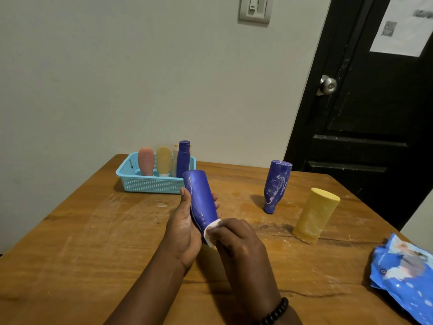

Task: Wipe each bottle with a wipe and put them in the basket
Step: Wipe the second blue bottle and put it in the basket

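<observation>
From the head view, your left hand (185, 228) has its fingers (216, 202) wrapped around a blue bottle (201, 200), held tilted above the tabletop (93, 231) just in front of the light blue basket (150, 182), while your right hand (239, 240) pinches a white wipe (210, 227) against the bottle's lower end. Four bottles already stand in the basket: pink (146, 161), yellow (164, 161), a pale one mostly hidden, and dark blue (183, 158). Well to the right of the basket, a smeared blue bottle (276, 186) and a yellow bottle (315, 215) still wait, so I'd judge you just past halfway.
</observation>
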`<state>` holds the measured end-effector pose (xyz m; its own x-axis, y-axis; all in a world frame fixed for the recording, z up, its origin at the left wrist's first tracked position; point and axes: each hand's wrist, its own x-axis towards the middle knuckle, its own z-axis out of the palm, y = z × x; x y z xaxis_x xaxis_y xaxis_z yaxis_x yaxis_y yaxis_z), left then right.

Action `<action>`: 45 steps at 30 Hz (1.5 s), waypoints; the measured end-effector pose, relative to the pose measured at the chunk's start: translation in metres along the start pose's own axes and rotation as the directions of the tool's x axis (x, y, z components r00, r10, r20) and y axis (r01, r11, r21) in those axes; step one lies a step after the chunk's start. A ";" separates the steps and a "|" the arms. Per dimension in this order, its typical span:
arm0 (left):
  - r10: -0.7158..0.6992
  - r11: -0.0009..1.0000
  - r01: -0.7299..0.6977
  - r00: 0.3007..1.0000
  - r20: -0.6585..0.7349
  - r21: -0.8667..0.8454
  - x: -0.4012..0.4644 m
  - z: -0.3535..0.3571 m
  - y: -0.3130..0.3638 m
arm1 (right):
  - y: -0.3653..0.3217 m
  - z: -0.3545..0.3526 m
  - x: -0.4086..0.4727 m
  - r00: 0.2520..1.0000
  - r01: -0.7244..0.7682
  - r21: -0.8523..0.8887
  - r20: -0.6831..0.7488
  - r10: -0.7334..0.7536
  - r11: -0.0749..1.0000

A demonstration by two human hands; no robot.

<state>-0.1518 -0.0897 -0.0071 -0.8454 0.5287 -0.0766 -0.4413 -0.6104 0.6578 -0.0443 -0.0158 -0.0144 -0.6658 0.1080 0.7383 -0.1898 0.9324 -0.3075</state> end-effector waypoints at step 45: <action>-0.044 0.989 0.073 0.974 0.222 -0.126 0.002 -0.011 0.001 | -0.014 -0.014 0.026 0.991 -0.096 0.350 -0.052 0.122 0.932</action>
<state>-0.1574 -0.0951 -0.0147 -0.7374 0.6725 0.0624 -0.5366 -0.6395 0.5505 -0.0495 -0.0209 0.0175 -0.6459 0.2383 0.7253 -0.3655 0.7376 -0.5678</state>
